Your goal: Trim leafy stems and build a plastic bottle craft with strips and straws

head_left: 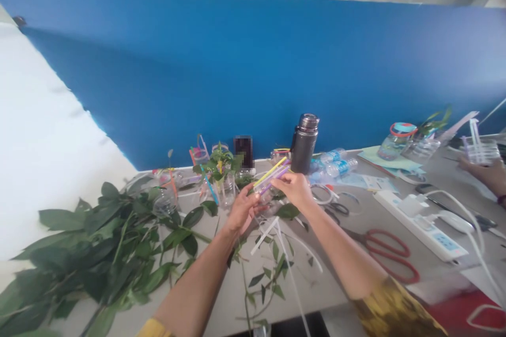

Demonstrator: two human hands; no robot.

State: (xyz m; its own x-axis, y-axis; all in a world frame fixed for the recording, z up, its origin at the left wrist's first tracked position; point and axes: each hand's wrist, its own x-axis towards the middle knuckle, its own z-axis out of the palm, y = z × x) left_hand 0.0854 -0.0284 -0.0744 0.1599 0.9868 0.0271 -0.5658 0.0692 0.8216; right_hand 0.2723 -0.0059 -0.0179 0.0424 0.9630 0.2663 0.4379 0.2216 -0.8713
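Note:
My left hand (242,211) and my right hand (294,188) are raised over the middle of the grey table (356,253). Both are closed on a small bundle of coloured straws (271,175), yellow, purple and white, which slants up to the right. The left hand grips the lower end and the right hand pinches the upper part. Under the hands lie loose white straws (272,231) and scattered green leaves.
A big heap of leafy branches (98,247) covers the left of the table. Clear cups with plants and straws (219,171), a dark flask (303,143), water bottles (336,163), red-handled scissors (389,253) and a power strip (422,221) stand behind and right. Another person's hand (486,174) is at far right.

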